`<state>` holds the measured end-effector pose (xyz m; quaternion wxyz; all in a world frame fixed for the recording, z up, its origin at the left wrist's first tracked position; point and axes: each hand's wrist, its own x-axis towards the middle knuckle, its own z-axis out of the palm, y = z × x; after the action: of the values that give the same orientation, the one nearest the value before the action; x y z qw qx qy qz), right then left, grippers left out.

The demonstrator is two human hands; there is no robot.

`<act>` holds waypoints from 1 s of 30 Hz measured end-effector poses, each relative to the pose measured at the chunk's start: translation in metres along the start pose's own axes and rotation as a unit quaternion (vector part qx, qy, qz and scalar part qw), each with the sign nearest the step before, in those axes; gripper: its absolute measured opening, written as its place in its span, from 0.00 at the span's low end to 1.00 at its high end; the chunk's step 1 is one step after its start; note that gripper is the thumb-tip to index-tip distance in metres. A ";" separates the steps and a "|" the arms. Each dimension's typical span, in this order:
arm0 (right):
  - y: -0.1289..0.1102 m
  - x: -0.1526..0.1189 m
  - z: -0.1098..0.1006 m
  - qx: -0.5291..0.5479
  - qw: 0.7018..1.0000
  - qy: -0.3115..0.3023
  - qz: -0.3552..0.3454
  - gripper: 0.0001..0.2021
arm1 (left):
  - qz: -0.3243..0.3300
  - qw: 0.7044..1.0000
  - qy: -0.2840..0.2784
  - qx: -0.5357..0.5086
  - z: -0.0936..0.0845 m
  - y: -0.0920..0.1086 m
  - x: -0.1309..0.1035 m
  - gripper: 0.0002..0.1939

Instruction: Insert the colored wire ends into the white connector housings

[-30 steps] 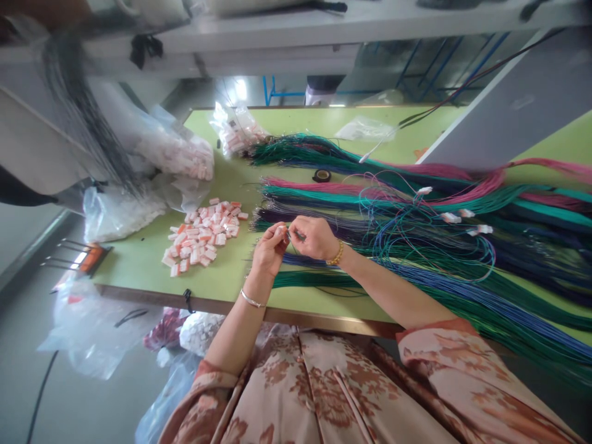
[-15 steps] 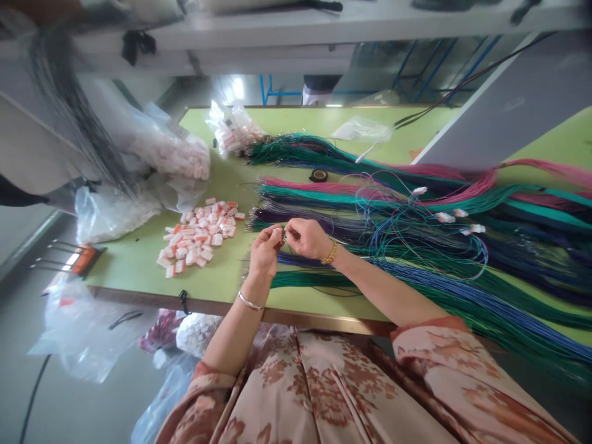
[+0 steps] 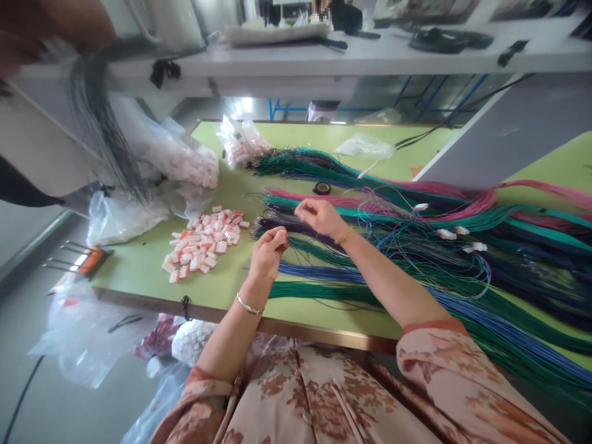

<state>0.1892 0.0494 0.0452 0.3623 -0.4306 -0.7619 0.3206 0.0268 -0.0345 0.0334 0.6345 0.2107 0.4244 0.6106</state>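
Clock directions are read from the left hand, with 12 o'clock at the top of the view. The right hand, beside the left a half second ago, now stands apart at 2 o'clock, above the pink wires; this suggests a break in the two-handed handling at the fingertips. The left hand remains near the table's front, its thumb and forefinger together on what appears to be a small pale piece; whether a wire is attached cannot be told. Its forearm descends towards 7 o'clock. The right hand is held palm down with fingers curled, its forearm running towards 4 o'clock; whether its fingertips pinch a wire cannot be told. White-and-orange connectors lie heaped at 9 o'clock; wired connectors lie at 3 o'clock.
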 end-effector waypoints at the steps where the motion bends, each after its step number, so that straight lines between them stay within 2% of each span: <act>1: 0.008 0.015 -0.005 -0.037 0.999 0.029 0.020 0.10 | -0.002 1.000 -0.005 0.003 0.003 0.000 0.002 0.13; 3: 0.027 0.042 -0.008 -0.127 0.988 0.037 0.079 0.08 | -0.011 1.000 -0.009 0.007 0.006 -0.002 0.006 0.13; 6: 0.051 0.068 0.000 -0.227 0.965 -0.008 0.132 0.06 | -0.036 0.999 0.005 0.003 0.005 -0.010 0.012 0.14; 11: 0.071 0.077 0.011 -0.312 0.940 -0.042 0.129 0.07 | -0.050 0.999 0.006 0.000 -0.003 -0.015 0.017 0.15; 21: 0.073 0.076 0.008 -0.371 0.920 -0.091 0.088 0.09 | -0.062 0.998 -0.007 0.001 -0.003 -0.013 0.013 0.15; 25: 0.072 0.076 0.000 -0.387 0.916 -0.090 0.052 0.11 | -0.057 0.998 -0.002 0.003 -0.005 -0.013 0.013 0.16; 30: 0.066 0.084 -0.018 -0.331 0.935 -0.071 0.105 0.10 | -0.058 0.998 -0.004 -0.001 -0.005 -0.013 0.013 0.15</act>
<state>0.2007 0.1553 0.0251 0.1084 -0.5802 -0.7989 0.1159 0.0293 -0.0254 0.0162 0.6708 0.1874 0.4330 0.5722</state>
